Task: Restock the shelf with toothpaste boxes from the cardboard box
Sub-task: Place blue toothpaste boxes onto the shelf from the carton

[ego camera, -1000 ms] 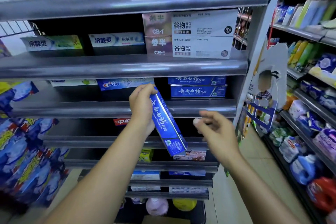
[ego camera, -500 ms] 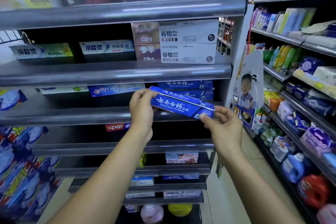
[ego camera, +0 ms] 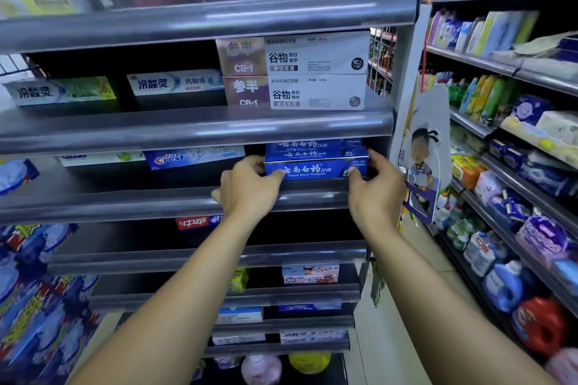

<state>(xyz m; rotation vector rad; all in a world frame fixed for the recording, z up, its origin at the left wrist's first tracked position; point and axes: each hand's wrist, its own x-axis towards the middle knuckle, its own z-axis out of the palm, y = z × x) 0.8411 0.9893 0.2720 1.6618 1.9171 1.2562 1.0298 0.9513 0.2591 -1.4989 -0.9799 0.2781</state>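
Note:
A blue toothpaste box [ego camera: 316, 167] lies level at the right end of the third shelf [ego camera: 125, 206], in front of a stack of matching blue boxes [ego camera: 312, 147]. My left hand [ego camera: 250, 191] grips its left end, thumb on the front face. My right hand [ego camera: 377, 187] grips its right end the same way. The cardboard box is not in view.
A Crest box [ego camera: 194, 158] lies left of the blue stack. White and brown boxes [ego camera: 316, 72] fill the shelf above. A hanging cardboard display [ego camera: 422, 153] sits just right of the shelf end, and another stocked rack [ego camera: 516, 166] lines the aisle's right side.
The blue box went from tilted in my left hand alone to level between both hands, then moved forward and right onto the shelf against the blue stack.

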